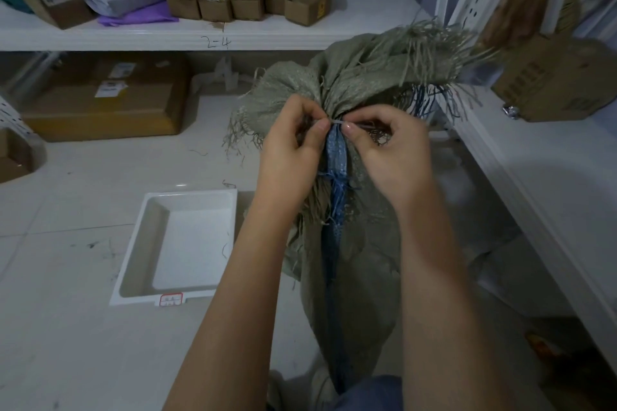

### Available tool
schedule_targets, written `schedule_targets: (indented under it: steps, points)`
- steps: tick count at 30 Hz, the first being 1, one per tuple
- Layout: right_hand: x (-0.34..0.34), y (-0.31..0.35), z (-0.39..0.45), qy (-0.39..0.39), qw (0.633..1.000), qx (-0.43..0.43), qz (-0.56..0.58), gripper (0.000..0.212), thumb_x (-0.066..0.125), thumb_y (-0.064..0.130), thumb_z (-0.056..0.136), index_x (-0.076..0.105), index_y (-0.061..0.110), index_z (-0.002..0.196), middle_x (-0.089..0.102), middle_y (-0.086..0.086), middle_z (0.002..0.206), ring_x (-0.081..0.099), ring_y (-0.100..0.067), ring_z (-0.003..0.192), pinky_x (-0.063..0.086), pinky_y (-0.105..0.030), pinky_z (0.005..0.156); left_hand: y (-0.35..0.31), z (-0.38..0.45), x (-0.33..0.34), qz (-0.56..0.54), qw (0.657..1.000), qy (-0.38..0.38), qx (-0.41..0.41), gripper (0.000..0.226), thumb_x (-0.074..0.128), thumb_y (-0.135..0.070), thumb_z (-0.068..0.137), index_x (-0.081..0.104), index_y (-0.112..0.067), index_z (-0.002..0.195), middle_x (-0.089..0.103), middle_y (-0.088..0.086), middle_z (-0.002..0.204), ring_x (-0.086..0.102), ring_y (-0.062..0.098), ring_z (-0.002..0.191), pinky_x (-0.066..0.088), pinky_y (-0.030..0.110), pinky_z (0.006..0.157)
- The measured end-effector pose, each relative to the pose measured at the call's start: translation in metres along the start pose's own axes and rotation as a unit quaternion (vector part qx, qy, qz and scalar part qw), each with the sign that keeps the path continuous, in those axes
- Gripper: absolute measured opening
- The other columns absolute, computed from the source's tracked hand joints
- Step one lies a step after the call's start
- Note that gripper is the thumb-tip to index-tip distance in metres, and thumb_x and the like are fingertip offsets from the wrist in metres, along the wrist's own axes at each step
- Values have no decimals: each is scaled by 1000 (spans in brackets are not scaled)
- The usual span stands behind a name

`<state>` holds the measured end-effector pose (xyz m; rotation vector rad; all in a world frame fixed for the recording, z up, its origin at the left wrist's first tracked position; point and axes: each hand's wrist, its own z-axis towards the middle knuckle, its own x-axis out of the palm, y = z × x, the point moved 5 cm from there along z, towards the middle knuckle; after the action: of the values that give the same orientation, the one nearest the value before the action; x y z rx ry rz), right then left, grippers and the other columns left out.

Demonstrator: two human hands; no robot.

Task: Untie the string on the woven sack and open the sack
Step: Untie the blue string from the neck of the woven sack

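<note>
Your left hand (pixel 289 147) and right hand (pixel 389 147) meet at the gathered neck of the woven sack (pixel 354 243), each pinching the pale string (pixel 338 123) between thumb and fingertips. The sack stands upright between your arms, beside a white tray (pixel 133 264) on the floor.

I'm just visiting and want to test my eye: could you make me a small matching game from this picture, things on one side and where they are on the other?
Things:
1. white tray
2. woven sack
3. purple bag
4. string

Places:
A. on the upper shelf
B. pinched between both hands
C. flat on the floor, left
D. upright, its neck gathered

Pairs: 1-C, 2-D, 3-A, 4-B
</note>
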<state>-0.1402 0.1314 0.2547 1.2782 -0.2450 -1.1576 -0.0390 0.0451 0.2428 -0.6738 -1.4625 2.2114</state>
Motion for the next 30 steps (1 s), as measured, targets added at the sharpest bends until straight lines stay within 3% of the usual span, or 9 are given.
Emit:
schedule_targets:
  steps: [3, 6, 10, 16, 22, 28, 30]
  points:
    - [-2, 1, 1, -8, 1000, -8, 12, 14, 68, 11, 84, 66, 25, 85, 59, 23, 76, 55, 20, 71, 38, 7, 69, -4, -1, 1, -11, 1000, 8, 20, 13, 55, -10, 93, 55, -23, 93, 58, -10, 80, 57, 6, 72, 46, 16, 63]
    - [-5, 2, 1, -14, 999, -15, 27, 16, 69, 8, 83, 65, 23, 81, 58, 25, 73, 56, 21, 68, 41, 4, 69, -7, -2, 2, 12, 999, 8, 40, 15, 57, -11, 92, 60, -22, 102, 60, -18, 89, 58, -6, 82, 52, 18, 75]
    - [-7, 4, 0, -19, 998, -22, 48, 18, 71, 7, 81, 67, 25, 82, 60, 23, 73, 58, 18, 69, 44, 1, 70, -8, -4, 5, 83, 993, -20, 78, 17, 55, -21, 91, 62, -19, 107, 66, -6, 100, 63, 11, 94, 55, 40, 80]
    - [-5, 3, 1, -17, 998, -13, 55, 19, 72, 8, 80, 68, 27, 82, 61, 24, 72, 59, 17, 68, 44, 2, 69, -4, -2, 4, 98, 992, -43, 70, 12, 55, -24, 91, 64, -16, 95, 68, -1, 94, 66, 16, 87, 55, 46, 73]
    - [0, 1, 1, -12, 999, 5, 52, 17, 71, 11, 82, 66, 26, 82, 60, 24, 72, 58, 16, 66, 44, 3, 68, -5, -2, 3, 86, 992, -62, 61, 6, 54, -14, 91, 59, -14, 88, 57, -20, 76, 58, -2, 76, 52, 32, 74]
    - [-3, 3, 1, -12, 998, 7, 55, 16, 70, 13, 82, 65, 28, 83, 60, 25, 74, 58, 10, 74, 42, 2, 71, -3, 0, -4, 51, 996, -63, 39, 26, 50, -12, 95, 46, -32, 79, 57, -13, 75, 60, 11, 77, 46, 27, 67]
    - [-3, 4, 1, -7, 999, 2, 52, 16, 70, 14, 83, 66, 29, 83, 60, 25, 74, 58, 9, 77, 41, 1, 74, -2, 1, -4, 47, 997, -51, 43, 18, 50, -13, 95, 49, -27, 84, 57, -12, 76, 60, 13, 77, 46, 28, 67]
